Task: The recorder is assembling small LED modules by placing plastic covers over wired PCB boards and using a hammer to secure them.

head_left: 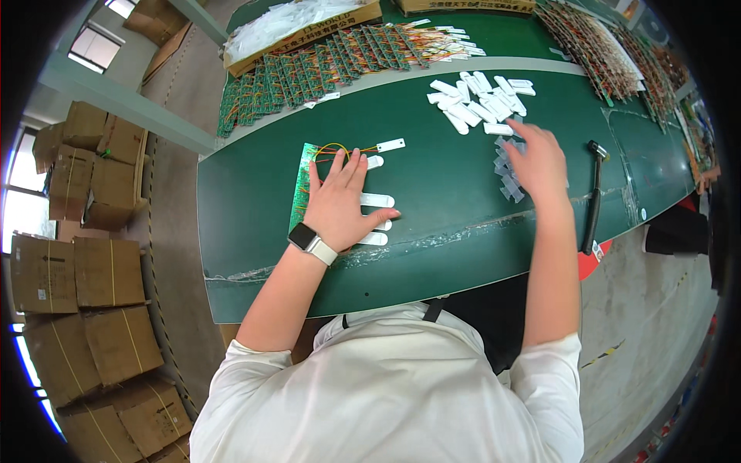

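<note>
My left hand (340,197), with a watch on its wrist, lies flat with spread fingers over a green circuit board (302,193) and its thin red and yellow wires. White rounded plastic pieces (377,201) stick out to the right from under that hand. One white piece with a small hole (390,144) lies at the wires' far end. Over small clear plastic pieces (510,185), my right hand (540,163) hovers or touches, thumb apart from the index finger; its other fingers are partly hidden. Just beyond it is a loose pile of white plastic pieces (482,100).
To the right lies a black-handled hammer (593,197). Rows of wired circuit boards (309,73) line the table's back, below a cardboard box (309,31) of clear plastic. More boards (598,50) are stacked at the far right. Cardboard cartons (77,270) stand on the floor at left.
</note>
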